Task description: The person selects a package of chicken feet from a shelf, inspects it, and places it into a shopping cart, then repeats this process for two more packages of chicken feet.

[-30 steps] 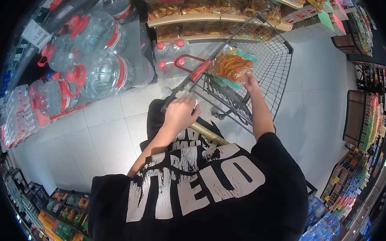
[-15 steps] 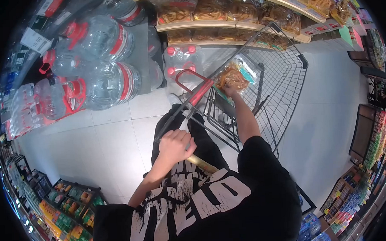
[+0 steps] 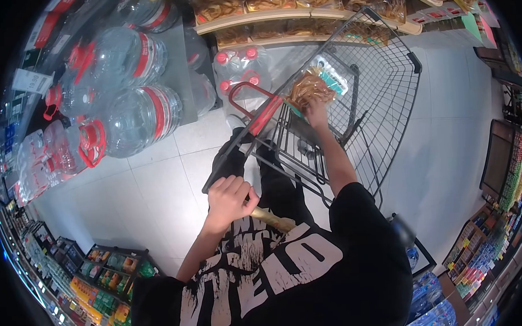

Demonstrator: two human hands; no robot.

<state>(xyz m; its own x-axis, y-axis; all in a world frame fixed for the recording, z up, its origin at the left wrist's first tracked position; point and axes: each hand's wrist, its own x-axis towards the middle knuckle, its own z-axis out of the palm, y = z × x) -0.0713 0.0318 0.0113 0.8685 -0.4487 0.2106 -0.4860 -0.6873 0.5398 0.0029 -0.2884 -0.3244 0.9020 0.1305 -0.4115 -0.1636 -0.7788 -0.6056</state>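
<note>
1. As the head view looks down, the left hand (image 3: 227, 200) is curled shut, fingers wrapped over the near, black end of the handle (image 3: 265, 117) of a cart (image 3: 394, 107).
2. The handle runs slantwise away from that hand. Its red middle part lies between the two hands.
3. The right hand (image 3: 316, 109) reaches forward with the arm stretched out. Its fingers are closed on the near edge of a bag (image 3: 309, 86).
4. The bag is clear, with orange-brown snacks inside and teal print at its far end. It sits over the near end of the cart, just past the handle and above the folding seat. Whether it rests on the wire or hangs clear of it cannot be told.
5. The cart is dark wire. Its far rim points toward a shelf (image 3: 278, 15) lined with similar snack bags.
6. Left of the cart, big water jugs (image 3: 137, 119) with red handles lie stacked along the floor's edge.
7. A pack (image 3: 239, 70) of red-capped bottles stands between the jugs and the shelf, near the handle's far end.
8. The floor (image 3: 157, 191) is pale tile, and the cart stands on it.
9. Just below the left hand, a tan rod (image 3: 273, 220) shows against the black shirt (image 3: 290, 290) with white lettering.
</note>
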